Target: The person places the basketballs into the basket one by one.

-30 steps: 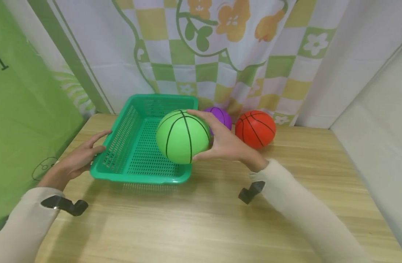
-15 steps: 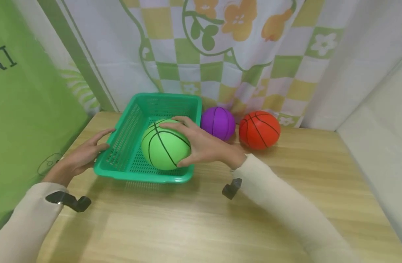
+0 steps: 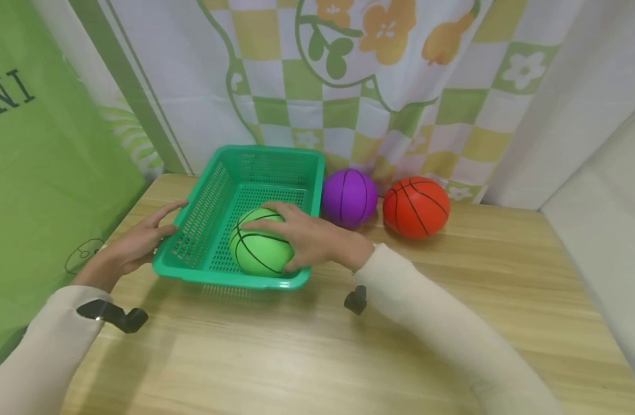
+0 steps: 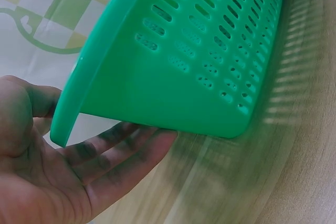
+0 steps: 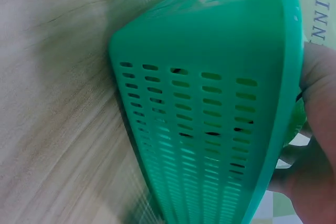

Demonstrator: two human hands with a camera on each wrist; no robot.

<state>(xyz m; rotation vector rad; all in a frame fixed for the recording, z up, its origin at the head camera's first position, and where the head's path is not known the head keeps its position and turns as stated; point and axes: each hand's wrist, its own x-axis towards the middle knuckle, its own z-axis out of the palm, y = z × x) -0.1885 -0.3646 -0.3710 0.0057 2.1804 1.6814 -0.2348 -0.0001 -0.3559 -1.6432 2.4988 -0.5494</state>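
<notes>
A green toy basketball (image 3: 260,251) sits low in the front right corner of a green plastic basket (image 3: 234,279). My right hand (image 3: 314,235) reaches over the basket's right wall and grips the ball, fingers across its top and thumb at its near side. In the right wrist view the basket wall (image 5: 210,114) hides most of the ball. My left hand (image 3: 138,239) holds the basket's left rim. The left wrist view shows the thumb side of the hand (image 4: 37,182) at the rim (image 4: 79,87) and the other fingers reaching under it along the outer wall.
A purple toy basketball (image 3: 349,197) rests close by the basket's right side. Right of it lies a red toy basketball (image 3: 417,207). All stand on a wooden table (image 3: 275,351), with a patterned curtain (image 3: 348,109) behind and a green cloth (image 3: 42,173) at the left.
My right hand has carried the green basketball left and down, from above the basket's right side into the basket. The purple basketball has come into fuller view. My left hand stays on the rim.
</notes>
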